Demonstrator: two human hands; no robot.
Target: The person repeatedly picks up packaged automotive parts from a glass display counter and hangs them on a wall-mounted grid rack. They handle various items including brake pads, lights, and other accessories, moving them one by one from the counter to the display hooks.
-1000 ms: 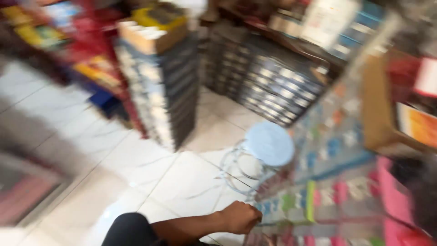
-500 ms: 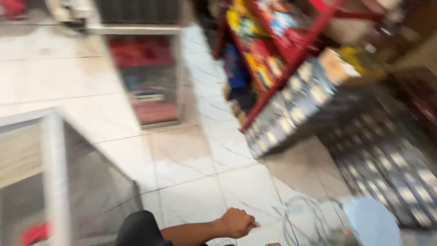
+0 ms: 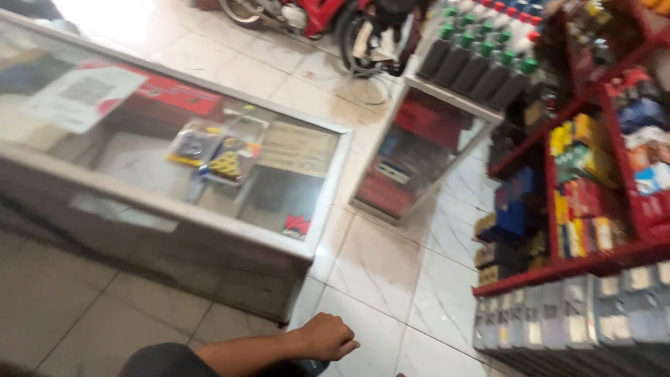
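Only one hand (image 3: 326,338) shows, at the bottom edge of the head view, on a bare forearm (image 3: 244,349) that runs in from the lower left out of a dark sleeve (image 3: 164,361). By the way the arm enters, it is probably the left hand, though this cannot be told for certain. The forearm lies nearly level, the wrist straight. The fingers curl loosely inward with the knuckles uppermost, a half-clenched pose; nothing can be seen in the grip, and whether the palm encloses anything cannot be told. The other hand is out of view.

The hand hangs over the pale tiled floor (image 3: 391,279), touching nothing. The nearest thing is the glass display case (image 3: 209,230), whose near corner stands just above and to the left of the hand. Its glass top serves as a worktop and bears a white sheet (image 3: 84,94) and a red sheet (image 3: 178,94); yellow packets (image 3: 216,157) lie inside.

Beyond the case's far right corner stands a smaller glass cabinet (image 3: 419,160), topped with rows of dark bottles (image 3: 481,66) with green and red caps. To the right of the hand, across the floor, a red shelf rack (image 3: 579,262) holds coloured boxes, with grey cartons (image 3: 579,314) stacked below it. A red motorbike (image 3: 307,14) stands behind the case, at the top edge.
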